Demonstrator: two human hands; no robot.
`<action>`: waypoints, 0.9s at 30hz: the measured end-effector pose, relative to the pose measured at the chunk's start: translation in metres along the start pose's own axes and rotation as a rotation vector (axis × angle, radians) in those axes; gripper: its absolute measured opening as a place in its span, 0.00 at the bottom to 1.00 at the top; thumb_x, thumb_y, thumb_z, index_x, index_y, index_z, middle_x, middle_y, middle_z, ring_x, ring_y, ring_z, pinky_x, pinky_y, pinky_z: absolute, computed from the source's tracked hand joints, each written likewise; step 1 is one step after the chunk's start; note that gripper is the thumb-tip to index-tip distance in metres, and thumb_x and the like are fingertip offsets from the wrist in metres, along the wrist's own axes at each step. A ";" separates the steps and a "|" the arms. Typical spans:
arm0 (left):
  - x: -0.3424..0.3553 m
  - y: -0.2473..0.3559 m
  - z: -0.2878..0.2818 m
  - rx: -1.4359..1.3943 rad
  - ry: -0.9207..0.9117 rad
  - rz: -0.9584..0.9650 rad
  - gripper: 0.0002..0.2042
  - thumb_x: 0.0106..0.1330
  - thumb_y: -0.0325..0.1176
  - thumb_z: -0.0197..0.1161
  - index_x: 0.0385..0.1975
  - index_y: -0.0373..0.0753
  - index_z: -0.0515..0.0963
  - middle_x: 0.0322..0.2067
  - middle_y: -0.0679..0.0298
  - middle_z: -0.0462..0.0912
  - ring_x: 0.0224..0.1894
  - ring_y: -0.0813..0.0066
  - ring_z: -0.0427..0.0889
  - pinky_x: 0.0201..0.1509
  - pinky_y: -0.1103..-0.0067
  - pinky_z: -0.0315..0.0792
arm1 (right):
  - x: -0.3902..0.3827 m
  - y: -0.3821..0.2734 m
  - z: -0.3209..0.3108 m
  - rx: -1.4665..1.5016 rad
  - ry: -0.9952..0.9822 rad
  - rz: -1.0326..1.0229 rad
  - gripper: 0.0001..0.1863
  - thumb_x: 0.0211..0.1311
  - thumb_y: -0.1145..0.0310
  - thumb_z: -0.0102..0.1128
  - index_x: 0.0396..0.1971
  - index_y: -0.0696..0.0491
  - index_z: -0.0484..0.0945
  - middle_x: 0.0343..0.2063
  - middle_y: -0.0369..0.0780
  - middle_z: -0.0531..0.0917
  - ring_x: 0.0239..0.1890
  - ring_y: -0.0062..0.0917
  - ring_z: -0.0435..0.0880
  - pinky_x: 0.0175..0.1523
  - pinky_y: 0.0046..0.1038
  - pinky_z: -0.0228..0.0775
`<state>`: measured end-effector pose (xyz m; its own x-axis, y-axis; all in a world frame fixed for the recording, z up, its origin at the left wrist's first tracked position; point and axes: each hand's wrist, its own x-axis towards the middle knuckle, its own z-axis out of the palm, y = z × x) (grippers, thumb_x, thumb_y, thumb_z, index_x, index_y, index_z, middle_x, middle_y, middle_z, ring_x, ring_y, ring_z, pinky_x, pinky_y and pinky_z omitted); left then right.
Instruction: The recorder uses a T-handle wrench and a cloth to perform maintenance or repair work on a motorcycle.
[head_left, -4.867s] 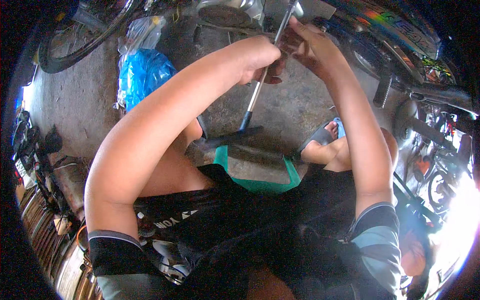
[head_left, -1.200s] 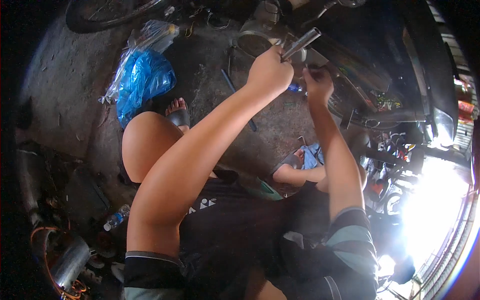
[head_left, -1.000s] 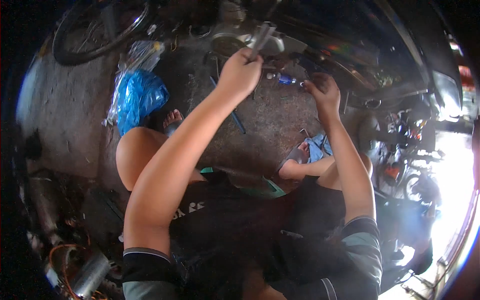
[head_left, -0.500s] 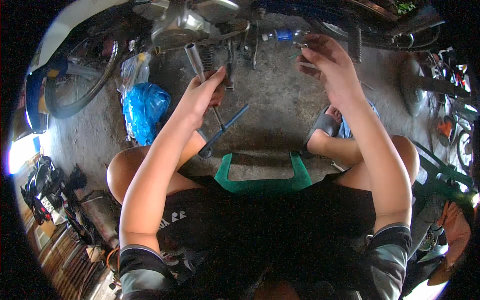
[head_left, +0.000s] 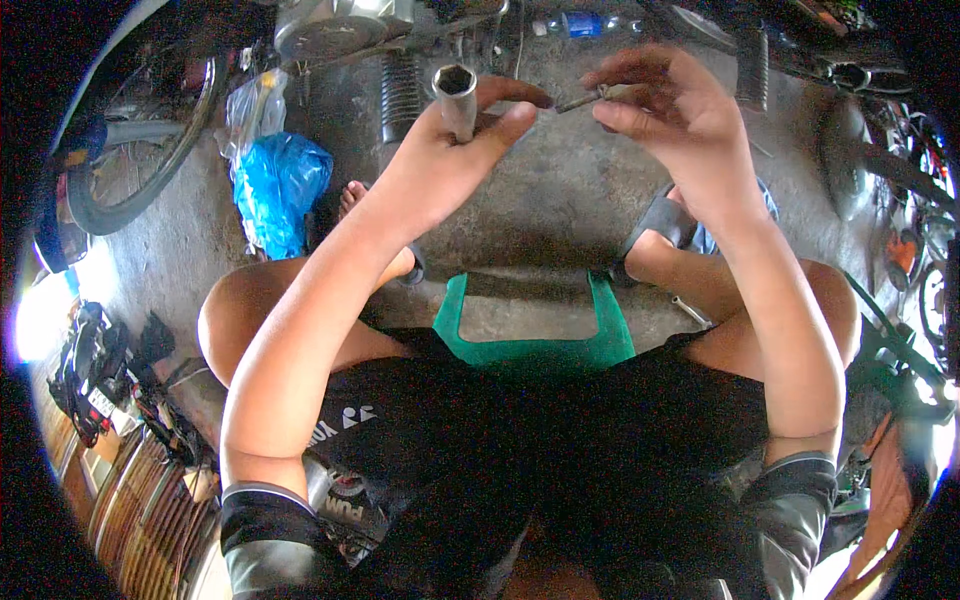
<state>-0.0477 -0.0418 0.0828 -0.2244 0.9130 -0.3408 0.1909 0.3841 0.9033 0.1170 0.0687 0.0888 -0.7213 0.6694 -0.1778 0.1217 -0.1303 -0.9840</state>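
My left hand (head_left: 450, 165) holds a silver tubular socket tool (head_left: 457, 115), its hexagonal opening turned up towards me; the rest of the tool is hidden by the hand. My fingertips on that side reach towards a small thin metal piece (head_left: 575, 103), which my right hand (head_left: 680, 125) pinches between thumb and fingers, with a small ring at its near end. Both hands are raised over the concrete floor (head_left: 520, 210), close together without clear contact. A green stool (head_left: 540, 350) shows between my thighs.
Blue and clear plastic bags (head_left: 280, 190) lie left of me beside a bicycle wheel (head_left: 175, 170). Metal machinery (head_left: 340, 30), a black spring (head_left: 398, 100) and a blue-labelled bottle (head_left: 585, 25) are along the far side. My sandalled feet (head_left: 650, 225) are on the floor; cluttered parts line both edges.
My left hand has swung up and inward, tipping the socket's opening towards the camera and hiding the crossbar seen earlier. My hands are closer together. The view has straightened and shifted.
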 end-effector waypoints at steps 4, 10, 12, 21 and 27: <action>-0.003 0.005 0.000 0.029 -0.082 0.043 0.13 0.59 0.38 0.52 0.38 0.36 0.71 0.26 0.67 0.73 0.29 0.84 0.66 0.33 0.85 0.62 | 0.001 0.003 0.005 -0.005 -0.069 0.010 0.15 0.48 0.78 0.57 0.38 0.58 0.68 0.36 0.38 0.76 0.39 0.18 0.73 0.45 0.18 0.65; -0.004 0.000 0.005 0.015 -0.123 -0.019 0.12 0.58 0.38 0.54 0.36 0.37 0.72 0.23 0.67 0.72 0.28 0.83 0.67 0.31 0.85 0.62 | -0.007 -0.010 0.001 -0.087 -0.102 0.048 0.19 0.47 0.76 0.58 0.42 0.56 0.68 0.39 0.37 0.74 0.40 0.19 0.73 0.45 0.18 0.65; -0.008 -0.005 0.001 0.003 -0.108 -0.065 0.12 0.58 0.37 0.54 0.36 0.37 0.72 0.22 0.68 0.72 0.27 0.84 0.67 0.30 0.85 0.62 | -0.008 -0.029 -0.005 -0.409 -0.252 0.124 0.24 0.45 0.73 0.60 0.46 0.53 0.66 0.41 0.36 0.73 0.42 0.21 0.72 0.46 0.21 0.64; -0.011 -0.003 0.005 0.096 -0.133 -0.132 0.10 0.56 0.33 0.56 0.35 0.36 0.71 0.27 0.69 0.73 0.30 0.86 0.69 0.33 0.88 0.63 | -0.128 -0.024 -0.254 -1.080 0.484 0.162 0.20 0.57 0.56 0.43 0.46 0.52 0.66 0.40 0.38 0.73 0.37 0.21 0.72 0.39 0.23 0.66; 0.000 -0.012 0.026 -0.186 -0.015 -0.293 0.10 0.56 0.33 0.57 0.35 0.38 0.69 0.15 0.75 0.60 0.18 0.88 0.55 0.22 0.86 0.48 | -0.151 0.199 -0.339 -0.973 0.501 0.382 0.22 0.47 0.62 0.55 0.42 0.58 0.69 0.35 0.40 0.76 0.36 0.28 0.74 0.42 0.28 0.65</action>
<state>-0.0255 -0.0434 0.0650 -0.2293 0.7698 -0.5957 -0.0576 0.6002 0.7978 0.4815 0.1896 -0.0843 -0.1999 0.9509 -0.2364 0.9035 0.0855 -0.4200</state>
